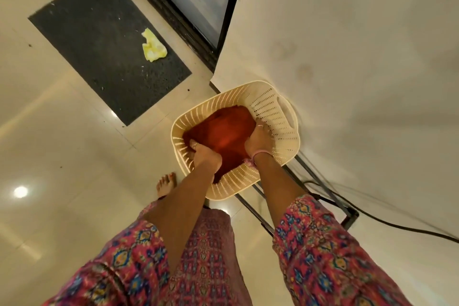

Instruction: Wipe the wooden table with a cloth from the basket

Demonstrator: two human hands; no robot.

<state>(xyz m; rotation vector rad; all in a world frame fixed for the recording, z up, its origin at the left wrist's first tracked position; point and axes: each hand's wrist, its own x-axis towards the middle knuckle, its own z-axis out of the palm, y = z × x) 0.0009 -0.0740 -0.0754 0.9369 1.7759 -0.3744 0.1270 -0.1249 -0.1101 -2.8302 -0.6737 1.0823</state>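
Cloth (223, 136) fills my basket (270, 107), its long axis running seven to one o'clock. My left hand (205, 154) grips its seven o'clock edge, my right hand (258, 139) its three o'clock side; both equally near, so lifting goes straight up.

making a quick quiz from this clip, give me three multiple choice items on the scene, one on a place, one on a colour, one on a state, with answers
1. Where does the yellow cloth lie?
A. on the dark mat
B. in the basket
C. on the rack

2. What colour is the cloth in the basket?
A. blue
B. red-orange
C. white

3. What are the hands doing?
A. hanging idle
B. both gripping the cloth in the basket
C. lifting the basket by its handles

Answers: 1 A, it lies on the dark mat by the door. 2 B, its folds are red-orange. 3 B, the left hand and right hand curl into it.
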